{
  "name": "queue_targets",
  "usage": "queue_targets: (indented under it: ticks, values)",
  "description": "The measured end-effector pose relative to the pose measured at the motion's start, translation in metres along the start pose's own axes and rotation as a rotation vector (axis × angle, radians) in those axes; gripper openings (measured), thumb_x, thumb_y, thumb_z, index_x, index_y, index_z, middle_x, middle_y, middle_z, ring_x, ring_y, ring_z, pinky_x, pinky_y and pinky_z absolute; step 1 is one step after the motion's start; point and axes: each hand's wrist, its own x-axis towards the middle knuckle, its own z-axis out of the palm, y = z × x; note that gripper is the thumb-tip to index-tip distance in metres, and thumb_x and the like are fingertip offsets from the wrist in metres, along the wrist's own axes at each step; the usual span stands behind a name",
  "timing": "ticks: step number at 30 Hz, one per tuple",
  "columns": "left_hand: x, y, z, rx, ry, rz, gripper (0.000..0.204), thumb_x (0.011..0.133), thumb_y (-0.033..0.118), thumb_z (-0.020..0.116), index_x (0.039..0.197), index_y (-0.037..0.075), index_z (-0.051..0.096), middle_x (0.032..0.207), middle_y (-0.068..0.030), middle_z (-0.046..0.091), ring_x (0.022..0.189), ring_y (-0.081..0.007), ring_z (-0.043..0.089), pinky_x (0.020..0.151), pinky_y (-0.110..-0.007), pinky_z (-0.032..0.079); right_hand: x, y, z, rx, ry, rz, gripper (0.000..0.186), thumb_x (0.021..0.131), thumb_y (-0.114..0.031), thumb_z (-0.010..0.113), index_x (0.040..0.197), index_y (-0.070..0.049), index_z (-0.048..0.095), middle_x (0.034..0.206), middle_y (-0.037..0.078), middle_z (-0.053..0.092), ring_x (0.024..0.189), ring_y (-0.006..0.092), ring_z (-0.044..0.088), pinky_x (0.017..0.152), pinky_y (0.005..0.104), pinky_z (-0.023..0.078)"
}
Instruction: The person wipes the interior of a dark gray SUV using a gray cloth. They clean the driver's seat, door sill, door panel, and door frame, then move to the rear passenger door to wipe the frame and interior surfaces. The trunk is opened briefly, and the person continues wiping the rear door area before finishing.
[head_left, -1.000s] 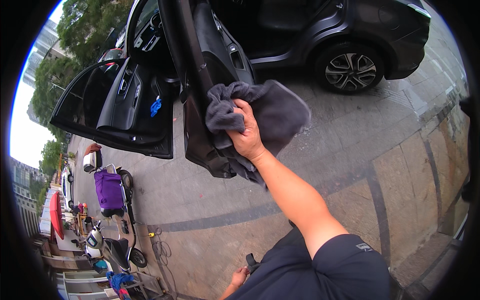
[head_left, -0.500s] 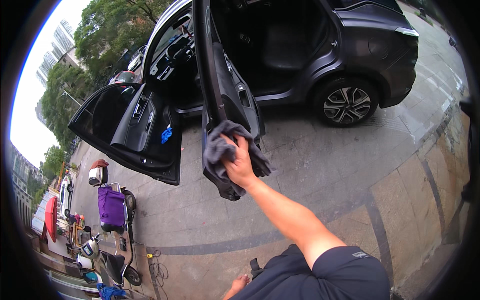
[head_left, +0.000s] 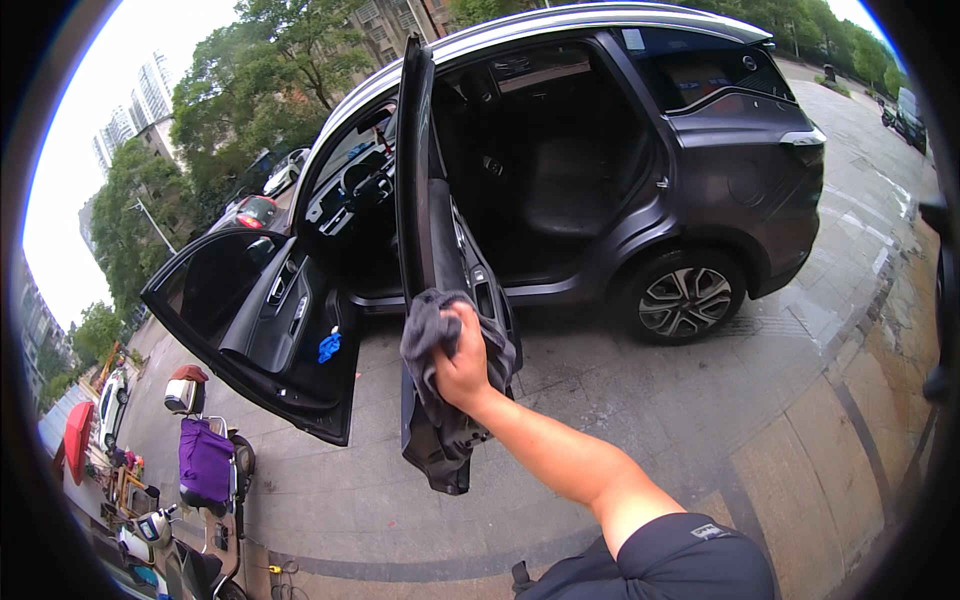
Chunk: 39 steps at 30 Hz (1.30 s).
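A dark grey cloth (head_left: 428, 345) is bunched in my right hand (head_left: 464, 368), with the fingers closed round it. The cloth lies against the edge of the car's rear door (head_left: 420, 200), about level with the lower part of its inner panel, and drapes over both sides. This door stands wide open and is seen nearly edge-on. My right arm reaches out straight from the lower right. My left hand is out of view.
The front door (head_left: 260, 330) also stands open, with a blue cloth (head_left: 329, 345) in its pocket. The dark grey car (head_left: 730, 190) fills the upper middle. Parked scooters, one with a purple cover (head_left: 205, 465), stand at the left. A yellow plug and cable (head_left: 275, 570) lie on the paving.
The view has tilted up, showing the car's roof. My right hand with the cloth is now higher along the door edge. My left hand, partly visible before, has left the picture.
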Motion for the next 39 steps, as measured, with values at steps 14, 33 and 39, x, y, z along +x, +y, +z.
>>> queue_targets:
  ticks: [14,33,39]
  values:
    - [0.036,0.137,0.091,-0.135,0.187,-0.033,0.032,0.100,0.030,0.054,0.110,0.002,0.063,0.093,-0.0063,0.069,0.083,-0.0156,0.064,0.071,-0.030,0.049,0.126,0.004,-0.014,0.101,-0.123,-0.351,0.036,0.074,-0.021,0.071,0.106,-0.008,0.063,0.121,0.016,0.051,0.111,0.0375,0.050,0.098,0.0468,0.038]
    - [0.262,0.410,0.096,-0.096,0.182,0.045,0.029,0.100,0.029,0.054,0.108,0.003,0.063,0.090,-0.0057,0.068,0.077,-0.0148,0.062,0.066,-0.030,0.048,0.412,0.112,0.039,0.784,-0.062,-0.724,0.026,0.066,-0.025,0.072,0.078,-0.006,0.058,0.095,0.017,0.051,0.090,0.0353,0.050,0.076,0.0457,0.044]
    - [0.323,0.532,0.086,-0.107,0.186,0.117,0.028,0.100,0.029,0.054,0.108,0.003,0.063,0.089,-0.0055,0.067,0.075,-0.0145,0.062,0.064,-0.030,0.048,0.480,0.247,0.067,0.586,-0.041,-0.696,0.026,0.074,-0.029,0.074,0.088,-0.009,0.062,0.087,0.010,0.053,0.085,0.0301,0.052,0.075,0.0394,0.046]
